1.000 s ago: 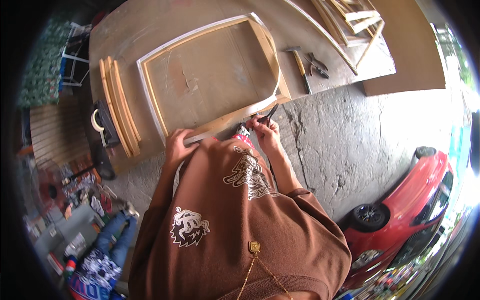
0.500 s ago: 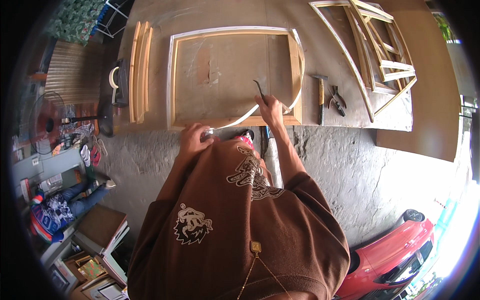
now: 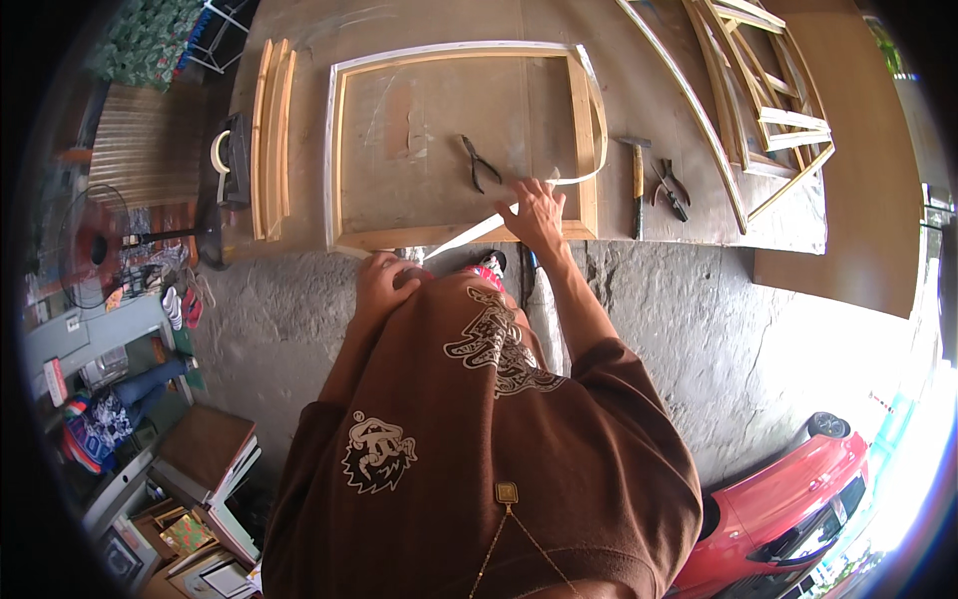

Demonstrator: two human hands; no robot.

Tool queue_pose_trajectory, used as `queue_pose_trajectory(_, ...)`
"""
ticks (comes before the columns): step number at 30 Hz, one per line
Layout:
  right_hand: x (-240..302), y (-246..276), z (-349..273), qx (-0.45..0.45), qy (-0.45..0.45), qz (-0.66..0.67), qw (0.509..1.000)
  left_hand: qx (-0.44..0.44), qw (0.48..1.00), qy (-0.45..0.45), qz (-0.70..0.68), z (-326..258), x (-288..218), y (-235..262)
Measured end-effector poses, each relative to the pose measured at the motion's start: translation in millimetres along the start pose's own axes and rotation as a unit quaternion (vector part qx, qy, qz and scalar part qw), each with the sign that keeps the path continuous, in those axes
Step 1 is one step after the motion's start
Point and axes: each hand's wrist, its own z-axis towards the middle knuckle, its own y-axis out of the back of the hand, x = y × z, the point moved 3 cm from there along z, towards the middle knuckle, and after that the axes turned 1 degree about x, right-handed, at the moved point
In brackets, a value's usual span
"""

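Note:
A wooden frame (image 3: 454, 50) with white along its far and left outer sides lies flat on the table in front of me. A thin white strip (image 3: 464, 237) runs from my left hand (image 3: 386, 285), passes under my right hand and curves to the frame's right side. My left hand is closed on the strip's end at the table's near edge; its fingertips are partly hidden. My right hand (image 3: 539, 215) has its fingers spread over the strip by the frame's near right corner. Dark-handled pliers (image 3: 480, 164) lie inside the frame, just beyond my right hand.
A hammer (image 3: 639, 185) and another pair of pliers (image 3: 671, 188) lie right of the frame. Several wooden frames (image 3: 763, 130) are stacked farther right. Wooden slats (image 3: 272, 140) and a tape dispenser (image 3: 232, 165) lie at left. A red car (image 3: 788, 504) stands behind at right.
My right hand has let go of the pliers, which now lie inside the frame. Its fingers have spread over the strip. The left hand has stayed near the table's edge.

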Motion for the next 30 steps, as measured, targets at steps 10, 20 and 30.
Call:
queue_pose_trajectory(10,-36,41,-21,-0.194,-0.021,0.199,0.96,-0.005,0.997,0.023,-0.074,8,-1,13)
queue_pose_trajectory(20,-93,78,9,-0.251,-0.169,0.243,0.922,-0.079,0.993,0.037,-0.084,1,12,24)
queue_pose_trajectory(30,-120,75,71,-0.193,-0.183,0.205,0.942,-0.158,0.985,0.054,-0.049,5,26,37)
